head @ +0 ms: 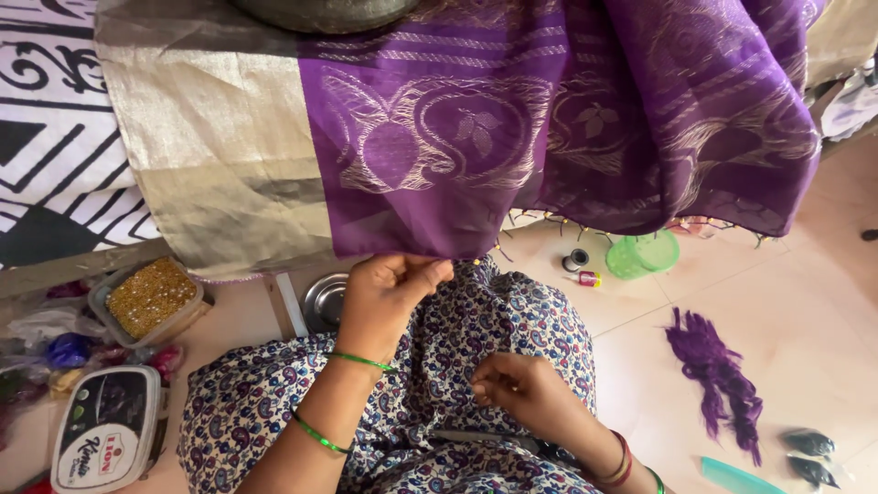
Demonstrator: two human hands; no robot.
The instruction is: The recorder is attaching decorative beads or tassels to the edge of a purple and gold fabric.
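Two hands work at the lower hem of a purple cloth (549, 137) with woven gold motifs; only the head view is available. The cloth hangs down from above, its gold-beige border panel (219, 155) on the left, its bottom edge running roughly level from the left hand to the right side of the frame, where small tassels (549, 220) dangle below it.

Left hand (389, 293): raised, fingers pinched closed on the hem, right at the cloth's bottom edge. Green bangles (361, 361) on the wrist and forearm.

Right hand (521, 389): lower, resting over the lap on a floral printed dress (494, 329), fingers curled narrow. Whether it grips a thread or needle cannot be told. Well apart from the hem.

Surroundings, floor level:
- Left: an open box of yellow beads (151, 297), a closed white-lidded box (105, 430), and coloured bags (46, 352) crowd the floor beside the knee. A round steel dish (320, 302) sits just beside the left wrist.
- Right: a thread spool (575, 260) and a small bottle (585, 278) lie below the tassels, with a green plastic cup (645, 254) next to them.
- Further right: a bundle of purple thread (718, 375) lies on open tile, with a teal comb (741, 477) near the bottom edge.

Open floor lies between the knee and the purple thread.
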